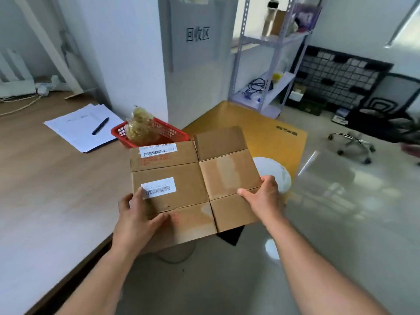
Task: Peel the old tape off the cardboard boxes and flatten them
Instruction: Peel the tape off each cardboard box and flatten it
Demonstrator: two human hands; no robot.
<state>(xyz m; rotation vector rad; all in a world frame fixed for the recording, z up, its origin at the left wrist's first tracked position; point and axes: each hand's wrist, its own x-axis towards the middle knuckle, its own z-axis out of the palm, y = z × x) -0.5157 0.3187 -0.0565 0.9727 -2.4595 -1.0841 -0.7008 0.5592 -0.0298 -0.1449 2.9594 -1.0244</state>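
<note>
Head view. A flattened cardboard box (181, 185) is held in the air between both hands, its near left part over the edge of the table (56, 178) and the rest over the floor. It is opened out into one sheet of two columns of panels, with the flaps spread toward and away from the person. The main crease between the columns runs away from the person, midway between the hands.

The left hand (136, 214) grips the near left corner. Its thumb lies on the upper face beside a white barcode label (159, 187). The right hand (261, 196) clamps the right edge, thumb on top and fingers wrapped over the rim.

A paler band (225, 171) crosses the right-hand panel; whether it is tape or only its mark cannot be told.

A red basket (172, 133) holding a crumpled clear wad (141, 128), probably stripped tape, stands on the table just beyond the sheet. A yellow board (268, 133) lies on the floor beyond and to the right, partly hidden by the sheet.

The flattening appears done. If the sheet is to go onto the yellow board, that board lies forward and rightward of the grip, on the right hand's side. The table lies on the left hand's side.
</note>
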